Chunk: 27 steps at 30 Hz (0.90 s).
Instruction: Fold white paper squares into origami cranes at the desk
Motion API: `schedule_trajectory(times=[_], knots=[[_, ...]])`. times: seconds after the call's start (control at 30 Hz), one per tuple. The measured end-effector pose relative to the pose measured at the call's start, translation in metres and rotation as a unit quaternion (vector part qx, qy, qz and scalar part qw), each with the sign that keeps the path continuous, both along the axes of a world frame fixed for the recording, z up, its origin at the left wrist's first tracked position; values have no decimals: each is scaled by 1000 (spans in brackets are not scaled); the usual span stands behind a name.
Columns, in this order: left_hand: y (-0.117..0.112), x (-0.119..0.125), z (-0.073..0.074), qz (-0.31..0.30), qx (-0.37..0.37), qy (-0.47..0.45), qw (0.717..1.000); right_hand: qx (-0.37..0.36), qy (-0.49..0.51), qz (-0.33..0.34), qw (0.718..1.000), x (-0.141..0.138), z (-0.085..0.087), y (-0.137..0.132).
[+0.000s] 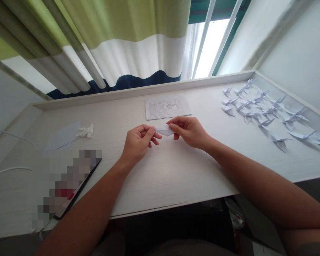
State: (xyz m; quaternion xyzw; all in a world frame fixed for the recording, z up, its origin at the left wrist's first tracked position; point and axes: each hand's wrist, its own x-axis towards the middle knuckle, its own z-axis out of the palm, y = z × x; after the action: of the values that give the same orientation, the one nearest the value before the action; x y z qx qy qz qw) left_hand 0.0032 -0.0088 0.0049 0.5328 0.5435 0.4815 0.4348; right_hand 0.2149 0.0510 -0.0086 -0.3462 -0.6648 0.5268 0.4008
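My left hand (138,140) and my right hand (188,132) hold a small piece of folded white paper (164,131) between thumbs and fingertips, above the white wooden desk (176,177). The paper is narrow and comes to a point at its lower edge. Part of it is hidden by my fingers. Just beyond my hands lies a printed sheet with a ruled table (167,107). Several folded paper cranes (265,113) stand and lie in rows on the desk to my right.
A pale sheet of paper (62,136) and a crumpled white tissue (85,131) lie at the left. A pixelated, dark-edged tablet (66,185) sits at the near left, with white cable (10,137) beside it. A raised rim backs the desk, below a striped curtain (128,60).
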Motion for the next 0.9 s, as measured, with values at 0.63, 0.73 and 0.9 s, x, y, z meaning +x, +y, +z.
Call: schedule_trajectory(times=[0.63, 0.73, 0.9], knots=[[-3, 4, -2, -171, -71, -24, 982, 80, -20, 26, 996, -2, -1, -7], [-4, 4, -1, -167, -66, -23, 983, 52, 13, 4, 999, -3, -1, -6], [-5, 9, -2, -127, -40, -33, 990, -3, 71, 16, 997, -10, -2, -9]])
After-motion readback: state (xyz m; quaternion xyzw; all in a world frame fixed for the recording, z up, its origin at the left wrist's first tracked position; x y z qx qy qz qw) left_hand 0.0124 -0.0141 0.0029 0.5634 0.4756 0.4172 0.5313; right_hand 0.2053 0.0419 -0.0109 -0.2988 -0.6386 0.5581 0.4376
